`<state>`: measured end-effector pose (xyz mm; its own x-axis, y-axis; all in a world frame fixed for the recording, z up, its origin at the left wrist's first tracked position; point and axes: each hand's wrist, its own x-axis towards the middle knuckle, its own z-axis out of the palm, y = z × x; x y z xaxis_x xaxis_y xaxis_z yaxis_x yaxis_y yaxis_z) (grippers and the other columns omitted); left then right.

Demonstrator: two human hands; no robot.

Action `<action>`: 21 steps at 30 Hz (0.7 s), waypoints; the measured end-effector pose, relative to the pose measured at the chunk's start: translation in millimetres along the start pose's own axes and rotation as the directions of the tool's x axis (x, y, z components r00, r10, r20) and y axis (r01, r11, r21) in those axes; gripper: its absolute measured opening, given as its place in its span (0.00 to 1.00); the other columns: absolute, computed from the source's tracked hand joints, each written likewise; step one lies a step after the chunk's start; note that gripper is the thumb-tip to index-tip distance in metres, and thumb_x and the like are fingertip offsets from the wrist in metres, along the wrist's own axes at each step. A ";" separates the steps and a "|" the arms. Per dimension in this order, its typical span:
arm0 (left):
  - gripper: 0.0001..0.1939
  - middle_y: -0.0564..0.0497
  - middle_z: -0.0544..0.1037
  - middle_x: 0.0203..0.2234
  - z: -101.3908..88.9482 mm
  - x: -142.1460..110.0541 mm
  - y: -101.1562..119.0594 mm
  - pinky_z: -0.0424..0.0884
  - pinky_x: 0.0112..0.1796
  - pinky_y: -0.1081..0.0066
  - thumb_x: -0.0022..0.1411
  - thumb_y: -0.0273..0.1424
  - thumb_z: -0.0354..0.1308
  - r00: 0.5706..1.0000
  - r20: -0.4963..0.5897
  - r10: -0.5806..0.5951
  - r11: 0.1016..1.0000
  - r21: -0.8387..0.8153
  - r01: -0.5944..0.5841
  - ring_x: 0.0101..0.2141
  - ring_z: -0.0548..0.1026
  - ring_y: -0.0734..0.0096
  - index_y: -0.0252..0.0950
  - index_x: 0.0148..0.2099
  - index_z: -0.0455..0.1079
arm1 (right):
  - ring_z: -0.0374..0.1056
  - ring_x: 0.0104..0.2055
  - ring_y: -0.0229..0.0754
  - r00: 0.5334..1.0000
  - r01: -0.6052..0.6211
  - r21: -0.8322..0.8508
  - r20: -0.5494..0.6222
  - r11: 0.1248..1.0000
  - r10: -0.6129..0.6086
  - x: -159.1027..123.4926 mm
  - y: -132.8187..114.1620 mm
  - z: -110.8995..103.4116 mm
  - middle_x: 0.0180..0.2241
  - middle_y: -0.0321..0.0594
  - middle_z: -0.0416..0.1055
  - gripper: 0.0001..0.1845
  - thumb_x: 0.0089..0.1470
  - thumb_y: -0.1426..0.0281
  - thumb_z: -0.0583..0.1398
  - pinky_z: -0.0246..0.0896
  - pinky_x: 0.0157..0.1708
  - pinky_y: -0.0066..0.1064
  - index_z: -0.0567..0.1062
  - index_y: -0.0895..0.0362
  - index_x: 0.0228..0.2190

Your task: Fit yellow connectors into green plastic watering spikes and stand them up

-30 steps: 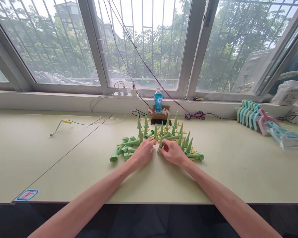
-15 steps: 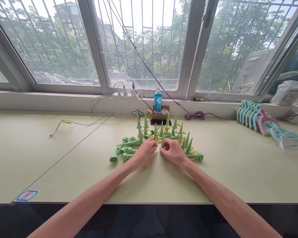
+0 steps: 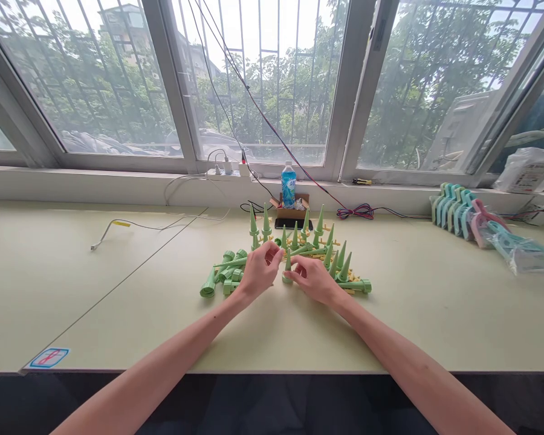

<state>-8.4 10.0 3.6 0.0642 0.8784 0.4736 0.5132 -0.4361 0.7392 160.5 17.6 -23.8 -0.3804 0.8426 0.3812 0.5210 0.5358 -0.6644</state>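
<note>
At the middle of the table, my right hand (image 3: 316,277) pinches the lower part of a green plastic watering spike (image 3: 288,262), which stands upright with its tip up. Just to its left is my left hand (image 3: 259,269), thumb and fingers brought together; whatever they hold, if anything, is too small to make out. Behind my hands stand several more upright green spikes (image 3: 318,228), with small yellow valve pieces (image 3: 354,278) scattered among them. Other green spike parts (image 3: 208,283) lie on their sides by my left hand.
A blue-liquid bottle (image 3: 289,184) is by a small cardboard box (image 3: 292,211), with a dark phone (image 3: 278,223) in front. Bundled cables (image 3: 358,211) run along the wall. Hangers (image 3: 456,208) in plastic lie at the right. A white cable (image 3: 100,237) crosses the left table.
My right hand has shifted the upright spike slightly left. My left hand has lifted and turned, its fingertips now beside the spike's tip.
</note>
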 end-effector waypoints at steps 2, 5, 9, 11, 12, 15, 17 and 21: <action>0.13 0.55 0.70 0.23 -0.5 -0.2 1.8 0.64 0.26 0.73 0.63 0.40 0.52 1.000 -0.024 -0.002 0.998 -0.067 0.000 0.22 0.68 0.75 0.37 0.31 0.63 | 0.62 0.25 0.36 1.000 0.016 0.021 0.019 1.000 -0.016 -0.3 0.8 0.5 0.26 0.34 0.70 0.11 0.58 0.60 0.58 0.55 0.29 0.28 0.72 0.55 0.35; 0.13 0.55 0.71 0.24 -1.1 0.2 2.4 0.65 0.25 0.74 0.62 0.41 0.54 0.999 -0.048 -0.025 0.986 -0.165 0.017 0.21 0.69 0.76 0.37 0.32 0.63 | 0.62 0.25 0.35 0.998 0.049 0.035 0.034 0.998 -0.050 -0.6 2.5 1.3 0.28 0.34 0.71 0.10 0.57 0.61 0.59 0.57 0.30 0.28 0.73 0.55 0.36; 0.14 0.54 0.72 0.23 -0.9 2.3 -0.2 0.66 0.23 0.74 0.59 0.42 0.57 0.997 -0.038 -0.073 0.959 -0.276 0.060 0.22 0.70 0.74 0.36 0.33 0.66 | 0.63 0.26 0.35 0.997 0.057 0.028 0.047 0.998 -0.059 -1.3 0.3 0.6 0.29 0.35 0.72 0.10 0.57 0.62 0.60 0.59 0.32 0.28 0.73 0.55 0.37; 0.14 0.54 0.72 0.21 -0.5 3.3 -1.8 0.67 0.23 0.74 0.57 0.42 0.59 0.993 -0.014 -0.113 0.940 -0.326 0.102 0.22 0.70 0.74 0.36 0.32 0.67 | 0.63 0.27 0.36 0.997 0.060 0.022 0.045 0.998 -0.061 -1.7 -2.3 -0.3 0.28 0.35 0.72 0.11 0.58 0.61 0.59 0.59 0.32 0.29 0.73 0.55 0.38; 0.14 0.54 0.72 0.21 -0.2 3.8 -2.6 0.67 0.23 0.74 0.56 0.42 0.60 0.991 -0.002 -0.133 0.929 -0.348 0.124 0.22 0.70 0.74 0.35 0.31 0.68 | 0.64 0.27 0.37 0.997 0.064 0.022 0.037 0.998 -0.065 -1.8 -3.5 -0.7 0.28 0.36 0.72 0.12 0.59 0.60 0.58 0.59 0.33 0.29 0.73 0.55 0.38; 0.14 0.53 0.72 0.20 0.5 4.8 -5.1 0.67 0.24 0.74 0.53 0.41 0.63 0.983 0.029 -0.181 0.901 -0.395 0.178 0.21 0.69 0.76 0.34 0.29 0.71 | 0.64 0.27 0.37 0.996 0.085 0.034 -0.001 0.996 -0.085 -1.6 -5.5 -1.7 0.26 0.36 0.71 0.16 0.64 0.59 0.52 0.57 0.32 0.28 0.72 0.56 0.35; 0.14 0.54 0.71 0.18 0.8 5.2 -6.9 0.67 0.23 0.74 0.51 0.40 0.64 0.978 0.045 -0.202 0.888 -0.412 0.203 0.20 0.67 0.77 0.33 0.29 0.73 | 0.63 0.27 0.37 0.996 0.086 0.043 -0.036 0.995 -0.084 -1.0 -5.2 -1.9 0.25 0.36 0.69 0.21 0.66 0.59 0.47 0.55 0.31 0.28 0.70 0.56 0.30; 0.15 0.54 0.71 0.18 1.0 5.6 -9.4 0.65 0.23 0.74 0.48 0.41 0.66 0.971 0.077 -0.228 0.867 -0.437 0.238 0.19 0.64 0.79 0.32 0.29 0.76 | 0.61 0.26 0.37 0.994 0.075 0.039 -0.088 0.996 -0.071 0.4 -2.7 -1.9 0.24 0.36 0.67 0.23 0.67 0.59 0.45 0.53 0.30 0.28 0.67 0.56 0.26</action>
<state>-12.0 19.2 -1.1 0.0110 0.9670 0.2546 0.0864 -0.2546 0.9632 160.4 16.6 -20.6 -0.3476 0.8037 0.4829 0.4609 0.5950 -0.6585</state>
